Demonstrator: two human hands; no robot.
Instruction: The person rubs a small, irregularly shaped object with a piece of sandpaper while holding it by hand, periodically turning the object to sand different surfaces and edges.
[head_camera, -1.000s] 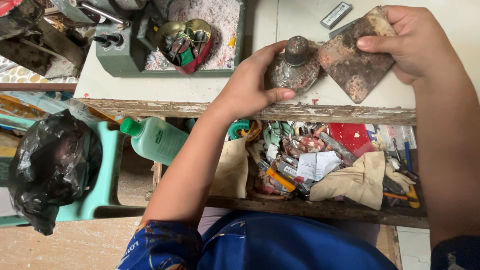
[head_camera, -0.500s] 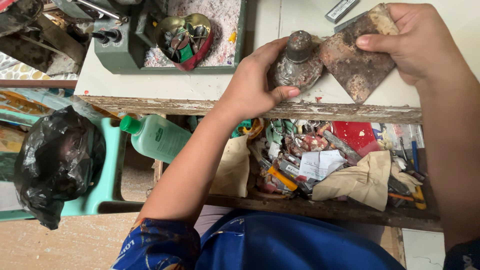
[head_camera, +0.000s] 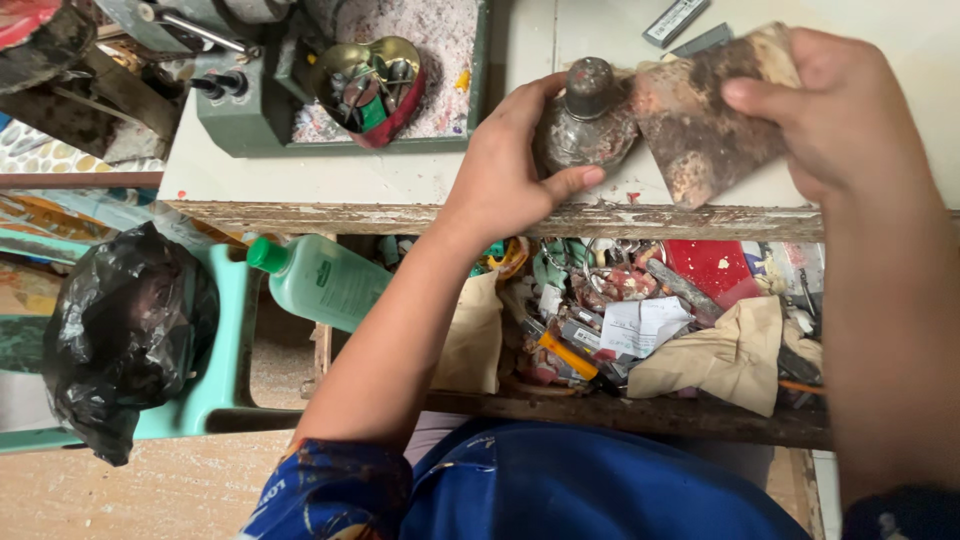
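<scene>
**The little metal pot sits close to the edge**

I see the small round metal pot (head_camera: 585, 125) on the white table (head_camera: 300, 175), very near the worn front edge. My left hand (head_camera: 505, 170) is wrapped around its side, thumb at the front, holding it tight. My right hand (head_camera: 845, 120) pinches a dirty brown rag (head_camera: 700, 130) and presses it on the pot.

I think the pot could slip. If I rub hard with the rag, the push may tip it or slide it off the edge. Then it would drop into the open drawer (head_camera: 640, 415) below, which is full of small bits and paper, and might get lost there.

The rag looks stiff and grubby, so it could smear more dirt.

Further left stand a heart-shaped tin (head_camera: 375, 85), a green bottle (head_camera: 320, 280) and a black bag (head_camera: 120, 340) on a green stool (head_camera: 225, 400). They are well apart, so I don't think I'd knock them.
</scene>
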